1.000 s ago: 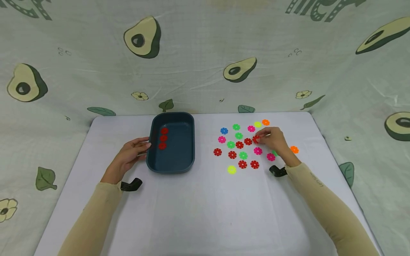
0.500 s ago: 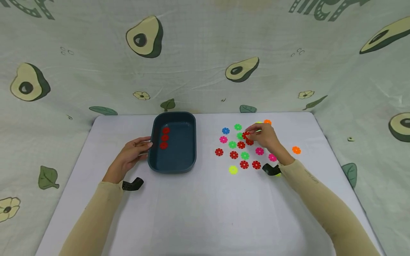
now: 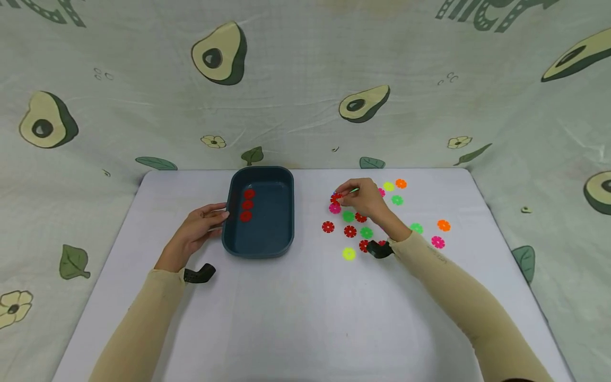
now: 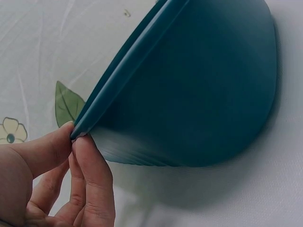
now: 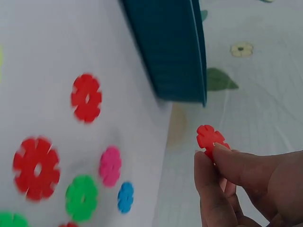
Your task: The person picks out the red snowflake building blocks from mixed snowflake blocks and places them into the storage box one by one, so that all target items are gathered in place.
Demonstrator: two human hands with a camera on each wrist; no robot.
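The right hand (image 3: 365, 197) is pinching a red snowflake disc (image 5: 209, 138) clear of the scattered pieces, mid-carry by my reckoning, needing travel left to the blue tray (image 3: 260, 249), whose left rim the left hand (image 3: 198, 229) is pinching steady.

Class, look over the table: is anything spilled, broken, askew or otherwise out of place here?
Nothing stands out. The dark teal tray sits flat with three red discs in a row; the left hand pinches its rim, and the right hand pinches a red disc.

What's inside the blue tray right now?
Three red discs lie in a row on the blue tray's floor, near its left wall. The near wall hides a strip of floor.
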